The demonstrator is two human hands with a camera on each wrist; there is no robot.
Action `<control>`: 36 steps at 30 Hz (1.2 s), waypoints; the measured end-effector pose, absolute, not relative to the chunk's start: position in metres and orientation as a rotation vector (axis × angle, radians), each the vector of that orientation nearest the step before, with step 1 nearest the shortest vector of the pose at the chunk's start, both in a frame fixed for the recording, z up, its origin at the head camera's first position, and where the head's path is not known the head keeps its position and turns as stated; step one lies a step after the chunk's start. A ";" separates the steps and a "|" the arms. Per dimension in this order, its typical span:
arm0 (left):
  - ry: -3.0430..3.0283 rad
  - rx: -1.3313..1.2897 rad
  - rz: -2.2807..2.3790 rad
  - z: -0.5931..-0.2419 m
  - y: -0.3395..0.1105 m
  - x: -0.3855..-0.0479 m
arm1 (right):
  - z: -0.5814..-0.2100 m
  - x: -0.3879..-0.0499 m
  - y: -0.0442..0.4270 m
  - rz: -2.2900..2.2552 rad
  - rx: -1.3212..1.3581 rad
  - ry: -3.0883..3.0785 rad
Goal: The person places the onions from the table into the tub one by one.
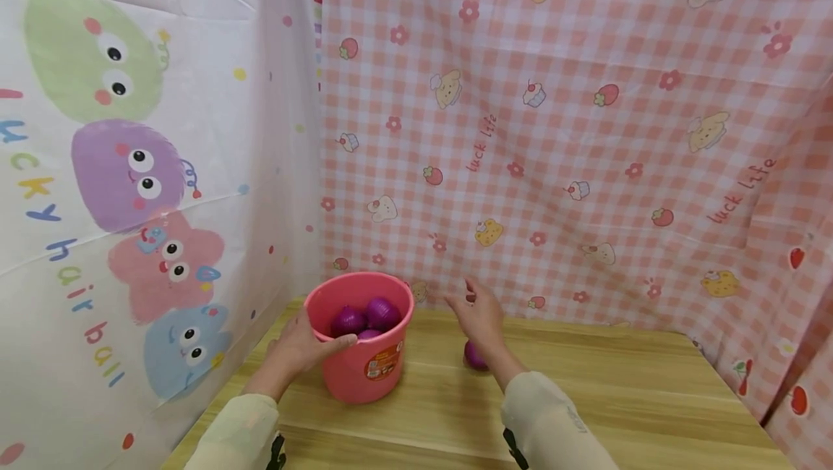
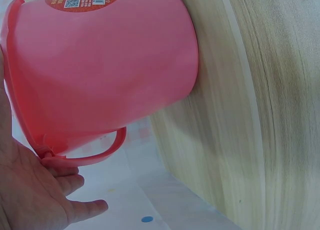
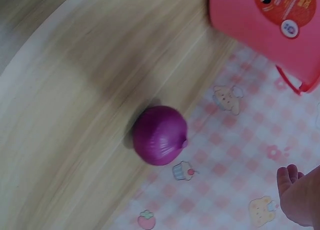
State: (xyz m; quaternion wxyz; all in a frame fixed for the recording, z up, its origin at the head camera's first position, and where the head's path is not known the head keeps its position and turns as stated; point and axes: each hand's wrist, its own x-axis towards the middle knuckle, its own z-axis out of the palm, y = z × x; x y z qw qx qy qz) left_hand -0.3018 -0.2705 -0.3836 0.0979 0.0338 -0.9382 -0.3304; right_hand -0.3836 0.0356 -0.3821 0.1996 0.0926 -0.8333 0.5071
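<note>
A pink bucket stands upright on the table, with several purple onions inside. My left hand rests against the bucket's rim, its thumb along the near edge; in the left wrist view, the fingers of that hand spread beside the handle. To the right of the bucket, one more purple onion lies on the table, partly hidden by my right wrist in the head view. My right hand is in the air above and beyond this onion, with loosely bent fingers and nothing held.
The wood-patterned table extends right and toward me. A pink checked cloth hangs along its back edge. On the left hangs a white cloth with cartoon figures. The bucket bears an orange label.
</note>
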 end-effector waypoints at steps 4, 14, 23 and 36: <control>-2.782 0.105 -0.974 -0.384 -0.271 -0.302 | -0.388 -0.387 0.044 1.426 0.232 -2.346; -2.783 0.118 -0.971 -0.384 -0.272 -0.304 | -0.405 -0.391 0.060 1.392 0.212 -2.422; -2.782 0.131 -0.988 -0.384 -0.273 -0.304 | -0.431 -0.398 0.079 1.320 0.186 -2.517; -2.755 0.107 -1.017 -0.385 -0.271 -0.306 | -0.464 -0.402 0.105 1.253 0.185 -2.639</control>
